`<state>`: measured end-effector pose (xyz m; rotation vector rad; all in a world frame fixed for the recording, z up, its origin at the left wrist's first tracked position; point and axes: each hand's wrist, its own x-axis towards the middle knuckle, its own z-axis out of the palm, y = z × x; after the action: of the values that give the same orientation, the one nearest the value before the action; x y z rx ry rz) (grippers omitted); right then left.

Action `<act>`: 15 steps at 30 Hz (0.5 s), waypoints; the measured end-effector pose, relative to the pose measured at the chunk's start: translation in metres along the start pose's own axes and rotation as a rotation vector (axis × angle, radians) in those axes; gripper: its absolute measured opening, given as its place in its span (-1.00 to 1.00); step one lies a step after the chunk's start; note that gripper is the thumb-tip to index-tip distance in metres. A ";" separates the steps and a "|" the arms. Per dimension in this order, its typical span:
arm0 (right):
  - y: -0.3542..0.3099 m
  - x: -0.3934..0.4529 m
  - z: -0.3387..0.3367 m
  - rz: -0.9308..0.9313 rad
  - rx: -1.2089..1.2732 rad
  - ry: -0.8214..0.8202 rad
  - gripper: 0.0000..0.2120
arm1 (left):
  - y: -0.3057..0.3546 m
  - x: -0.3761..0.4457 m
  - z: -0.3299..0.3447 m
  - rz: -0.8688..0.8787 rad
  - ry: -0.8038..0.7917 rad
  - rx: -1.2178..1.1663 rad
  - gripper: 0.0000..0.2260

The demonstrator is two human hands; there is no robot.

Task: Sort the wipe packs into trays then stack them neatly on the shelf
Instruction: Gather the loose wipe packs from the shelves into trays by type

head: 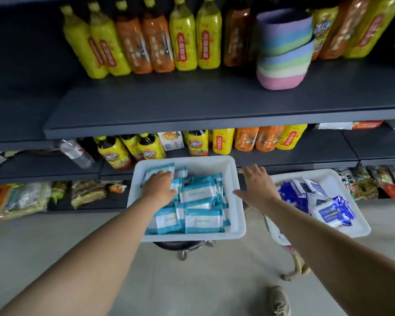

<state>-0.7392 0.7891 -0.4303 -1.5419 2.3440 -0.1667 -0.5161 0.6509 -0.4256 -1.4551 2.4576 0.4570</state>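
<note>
White tray [234,179], on a stool below the shelf [192,103], holds soft, slippery teal wipe packs [201,201]; left hand [160,185] rests flat on them, right hand [255,183] spread beside its rim; likely light, best lifted by both rims.

Two white trays [235,169], two hands [160,185], perhaps a dozen teal wipe packs [202,218], several blue ones.

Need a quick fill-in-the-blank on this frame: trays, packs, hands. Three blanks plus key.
1. The left hand rests on the ____-and-white wipe packs.
2. The right hand hovers with fingers spread, holding ____.
3. The dark blue packs lie in the tray on the person's ____ side.

Missing words: teal; nothing; right
</note>
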 end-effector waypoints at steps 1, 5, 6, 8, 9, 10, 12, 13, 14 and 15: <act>-0.011 0.001 0.000 -0.006 0.003 -0.006 -0.40 | -0.010 -0.002 -0.003 0.000 0.016 0.006 -0.62; -0.055 0.010 0.009 -0.026 -0.009 -0.047 -0.42 | -0.052 -0.003 -0.009 -0.011 0.042 0.037 -0.64; -0.062 0.014 0.012 -0.031 -0.008 -0.063 -0.42 | -0.060 0.001 -0.008 -0.015 0.031 0.040 -0.63; -0.073 0.025 0.022 -0.035 -0.007 -0.099 -0.42 | -0.073 0.012 -0.001 -0.017 0.000 0.031 -0.61; -0.076 0.031 0.028 -0.037 -0.008 -0.119 -0.42 | -0.078 0.019 0.002 -0.019 -0.012 0.022 -0.60; -0.078 0.039 0.034 -0.040 -0.014 -0.141 -0.42 | -0.081 0.027 0.007 -0.020 -0.022 0.012 -0.60; -0.081 0.055 0.048 -0.049 -0.027 -0.192 -0.42 | -0.087 0.044 0.016 -0.016 -0.046 0.004 -0.59; -0.081 0.064 0.056 -0.053 -0.032 -0.216 -0.40 | -0.090 0.053 0.022 -0.016 -0.062 -0.003 -0.58; -0.081 0.072 0.063 -0.059 -0.034 -0.232 -0.39 | -0.092 0.061 0.027 -0.020 -0.080 -0.014 -0.58; -0.080 0.079 0.070 -0.058 -0.034 -0.243 -0.37 | -0.095 0.070 0.033 -0.023 -0.100 -0.028 -0.57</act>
<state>-0.6742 0.6898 -0.4907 -1.5513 2.1254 0.0447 -0.4639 0.5650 -0.4947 -1.4341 2.3633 0.5480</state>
